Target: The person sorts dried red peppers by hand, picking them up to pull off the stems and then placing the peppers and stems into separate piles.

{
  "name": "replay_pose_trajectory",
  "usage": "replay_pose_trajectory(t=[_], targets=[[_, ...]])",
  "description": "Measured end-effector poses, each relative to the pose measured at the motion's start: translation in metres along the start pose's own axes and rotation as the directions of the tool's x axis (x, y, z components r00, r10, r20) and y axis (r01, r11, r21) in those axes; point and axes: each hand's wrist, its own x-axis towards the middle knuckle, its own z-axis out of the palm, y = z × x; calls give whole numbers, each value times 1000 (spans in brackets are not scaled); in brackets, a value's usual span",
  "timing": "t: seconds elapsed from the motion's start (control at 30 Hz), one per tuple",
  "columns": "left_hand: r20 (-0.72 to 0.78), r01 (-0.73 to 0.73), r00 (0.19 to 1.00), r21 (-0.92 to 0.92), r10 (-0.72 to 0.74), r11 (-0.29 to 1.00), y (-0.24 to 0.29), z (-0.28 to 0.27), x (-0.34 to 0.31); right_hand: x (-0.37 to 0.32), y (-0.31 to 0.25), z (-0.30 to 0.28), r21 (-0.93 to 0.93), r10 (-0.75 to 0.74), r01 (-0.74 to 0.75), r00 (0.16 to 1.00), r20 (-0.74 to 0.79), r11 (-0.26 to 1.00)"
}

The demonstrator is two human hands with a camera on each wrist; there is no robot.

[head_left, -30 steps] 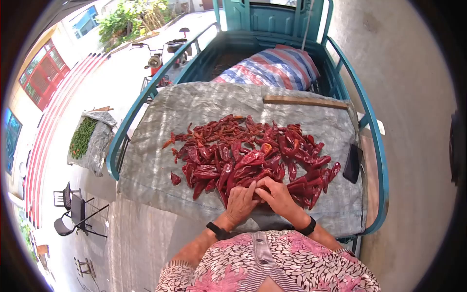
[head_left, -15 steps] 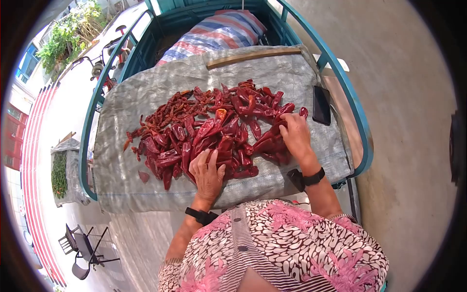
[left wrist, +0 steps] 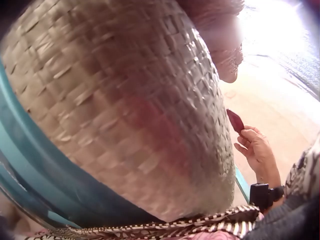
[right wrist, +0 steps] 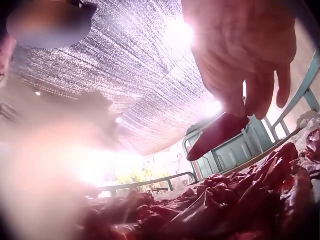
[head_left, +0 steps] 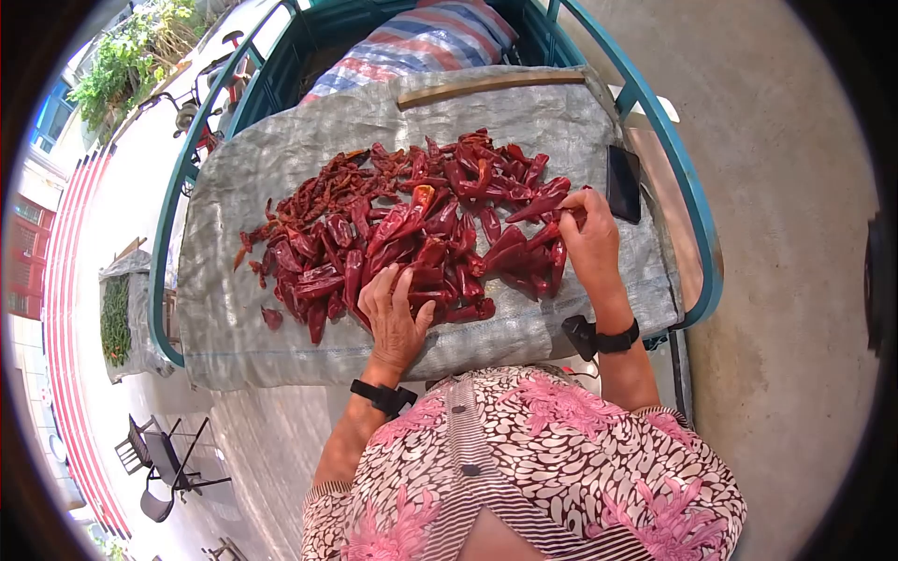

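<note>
A heap of dried red chili peppers (head_left: 421, 224) lies spread on a grey woven sheet (head_left: 271, 346). My right hand (head_left: 593, 245) is at the heap's right side and pinches the end of one red chili pepper (right wrist: 217, 136) between thumb and fingers. In the right wrist view that pepper hangs above the rest of the heap. Across the near edge of the heap rests my left hand (head_left: 393, 313), its fingers loosely bent over the peppers there. The left wrist view shows mostly the woven sheet's edge, with the left fingertips hidden.
A dark phone (head_left: 623, 184) lies on the sheet's right side, and a wooden strip (head_left: 491, 86) along its far edge. Teal rails (head_left: 687, 220) of a cart flank the sheet. Behind is a striped bag (head_left: 412, 51). A single pepper piece (head_left: 271, 318) lies at left.
My hands, together at the near edge one second ago, have parted. The right hand moved right and now holds a pepper up; the left rests on the heap. The head view has shifted.
</note>
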Motion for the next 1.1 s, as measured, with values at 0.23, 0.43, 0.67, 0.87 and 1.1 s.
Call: replay_pose_trajectory(t=[0.23, 0.43, 0.67, 0.87, 1.1], targets=[[-31, -79, 997, -80, 76, 994, 4, -3, 4, -47, -47, 41, 319, -254, 130, 888, 384, 939], [142, -93, 986, 50, 85, 994, 0, -3, 2, -57, -56, 68, 464, -305, 78, 846, 438, 883], [19, 62, 998, 114, -65, 992, -7, 7, -13, -41, -29, 40, 291, -116, 11, 931, 347, 957], [-131, 142, 983, 108, -127, 984, -4, 14, -2, -34, 9, 22, -108, -75, 128, 915, 397, 986], [-147, 32, 989, 187, -4, 982, 1, 10, -2, -22, 1, 7, 31, 107, -134, 893, 438, 991]])
